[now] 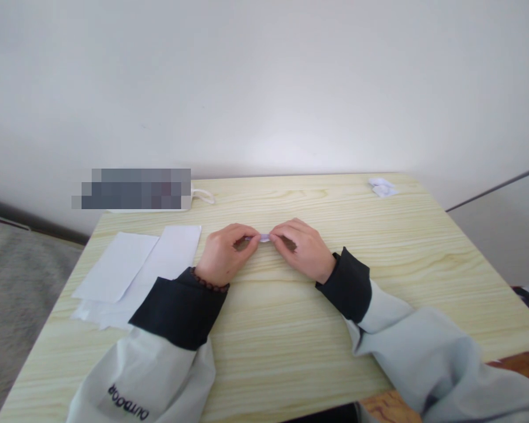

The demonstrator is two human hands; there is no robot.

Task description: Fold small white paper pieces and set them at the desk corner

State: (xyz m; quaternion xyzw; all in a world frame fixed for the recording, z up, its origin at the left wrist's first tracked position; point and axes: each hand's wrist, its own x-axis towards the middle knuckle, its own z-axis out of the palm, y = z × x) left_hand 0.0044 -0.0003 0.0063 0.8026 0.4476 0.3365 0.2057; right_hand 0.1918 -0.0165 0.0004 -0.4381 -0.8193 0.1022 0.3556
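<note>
Both my hands meet at the middle of a pale wooden table (291,329). My left hand (224,254) and my right hand (300,247) have their fingers curled and pinch the two ends of a small folded piece of white paper (264,237) between them. Only a short bit of the paper shows between the fingertips; the rest is hidden by my fingers. A bead bracelet sits on my left wrist. Both sleeves are dark at the cuff and light grey above.
A loose stack of white paper sheets (132,264) lies left of my left arm. Small folded white paper pieces (382,187) sit at the far right corner. A white flat object (198,197) lies at the far left edge. A white wall stands behind.
</note>
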